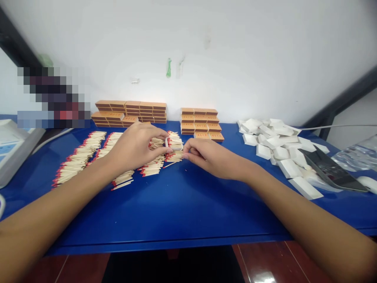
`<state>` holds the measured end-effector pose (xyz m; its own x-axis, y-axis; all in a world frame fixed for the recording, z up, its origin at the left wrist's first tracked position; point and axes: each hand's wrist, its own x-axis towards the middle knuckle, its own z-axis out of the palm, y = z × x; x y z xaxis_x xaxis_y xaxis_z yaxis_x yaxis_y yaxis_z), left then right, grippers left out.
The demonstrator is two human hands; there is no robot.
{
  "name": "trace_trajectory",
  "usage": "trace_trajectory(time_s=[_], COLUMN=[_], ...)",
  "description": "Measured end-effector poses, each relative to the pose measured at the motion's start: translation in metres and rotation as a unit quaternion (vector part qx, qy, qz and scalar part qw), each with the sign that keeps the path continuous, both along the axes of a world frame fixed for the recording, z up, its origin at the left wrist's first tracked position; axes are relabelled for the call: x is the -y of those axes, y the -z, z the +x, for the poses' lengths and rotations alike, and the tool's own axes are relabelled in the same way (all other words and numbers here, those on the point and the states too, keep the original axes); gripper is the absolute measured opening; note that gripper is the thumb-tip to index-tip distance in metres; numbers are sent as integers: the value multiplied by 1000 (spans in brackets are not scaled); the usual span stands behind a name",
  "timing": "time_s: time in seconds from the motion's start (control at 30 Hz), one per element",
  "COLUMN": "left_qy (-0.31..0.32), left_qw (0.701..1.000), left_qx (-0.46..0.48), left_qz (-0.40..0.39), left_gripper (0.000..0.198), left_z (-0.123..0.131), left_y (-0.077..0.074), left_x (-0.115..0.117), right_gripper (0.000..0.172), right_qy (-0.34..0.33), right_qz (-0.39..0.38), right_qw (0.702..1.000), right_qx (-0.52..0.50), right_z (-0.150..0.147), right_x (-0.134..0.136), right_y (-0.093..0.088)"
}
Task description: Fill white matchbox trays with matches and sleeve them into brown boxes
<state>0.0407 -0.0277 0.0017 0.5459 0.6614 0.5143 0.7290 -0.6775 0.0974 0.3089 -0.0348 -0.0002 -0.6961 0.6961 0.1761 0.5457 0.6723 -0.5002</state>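
A small white matchbox tray (174,146) is between my hands, above the right end of the match rows. My left hand (140,144) pinches the tray's left end between thumb and fingers. At the tray's right end, my right hand (206,155) is closed, thumb against bent fingers; whatever it grips is too small to make out. Red-tipped matches (78,161) lie in several slanting rows on the blue table (165,212), partly hidden by my left hand and forearm.
Orange matchboxes stand stacked against the wall in a left group (145,112) and a right group (200,127). White trays (279,141) are heaped on the right, beside a dark phone (332,169) and clear plastic (357,155). A white-grey object (14,157) stands far left.
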Motion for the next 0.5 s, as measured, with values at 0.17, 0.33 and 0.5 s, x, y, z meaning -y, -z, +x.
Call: trace_trajectory(time_s=[0.17, 0.33, 0.5], left_qy=[39, 52, 59], left_qw=[999, 998, 997], left_qx=[-7, 8, 11], left_qz=[-12, -34, -54], left_gripper=[37, 38, 34], left_z=[3, 11, 14], left_y=[-1, -4, -5], left_x=[2, 8, 11], right_gripper=[13, 11, 9], right_qy=[38, 57, 52], right_qz=[61, 101, 117], right_qw=[996, 992, 991], right_qx=[-57, -56, -47], right_z=[-1, 0, -1], right_x=[-4, -9, -10], right_y=[5, 9, 10])
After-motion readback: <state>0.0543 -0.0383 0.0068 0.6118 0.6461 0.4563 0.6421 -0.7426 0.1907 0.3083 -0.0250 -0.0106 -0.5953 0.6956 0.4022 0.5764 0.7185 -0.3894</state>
